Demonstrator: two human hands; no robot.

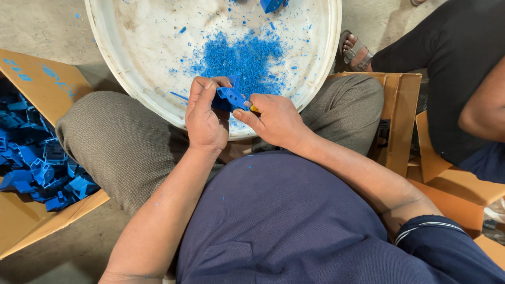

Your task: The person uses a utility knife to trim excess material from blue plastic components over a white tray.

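The blue part (230,98) looks like smooth moulded plastic, the white basin (158,58) scuffed matt plastic strewn with fine shavings (239,58) — the boxes (50,84) plain matt cardboard, the trousers (131,142) woven cloth.

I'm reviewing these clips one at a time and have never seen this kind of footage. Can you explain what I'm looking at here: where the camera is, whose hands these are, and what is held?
There is one picture, taken by a camera worn on a person's head, looking down at their own lap and hands. No machine is involved. The person sits cross-legged with a large white round tub resting on their knees. Inside it lies a heap of blue plastic shavings. The left hand holds a blue plastic part in its grip. The right hand holds a small tool with a yellowish handle against that part; its tip is hidden. To the person's left, a cardboard box holds many similar blue parts. At the right edge sits another person in dark clothing, with more cardboard beside them.
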